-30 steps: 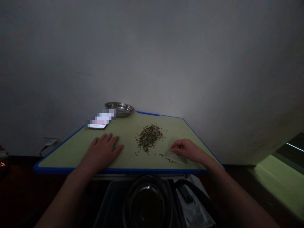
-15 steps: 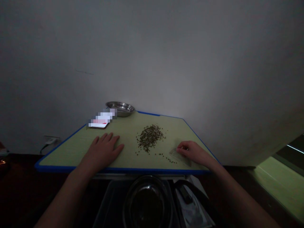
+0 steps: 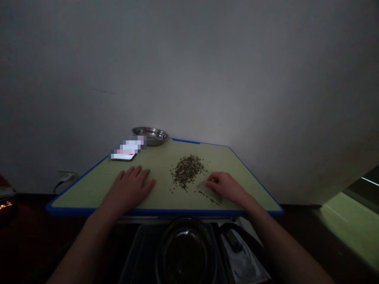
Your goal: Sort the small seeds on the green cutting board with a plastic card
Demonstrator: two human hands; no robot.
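Observation:
On the pale green tabletop (image 3: 160,169) lies a loose heap of small brown-green beans or seeds (image 3: 188,169). My right hand (image 3: 226,187), at the heap's right, pinches a thin clear plastic piece with curved lines, like a protractor (image 3: 210,193), between thumb and fingers. Its edge is beside a short line of stray beans near the front. Left of the heap, my left hand (image 3: 128,189) rests flat, palm down, with fingers spread and nothing held.
A phone with a lit screen (image 3: 126,151) lies at the back left, in front of a shallow metal bowl (image 3: 152,136) by the wall. Below the table's blue front edge (image 3: 177,212) stands a dark round bowl (image 3: 186,252). A wall socket with a plug (image 3: 65,177) is at left.
My right hand has slid left toward the heap with the clear plastic piece, which now covers part of the stray line of beans. My left hand stays in place.

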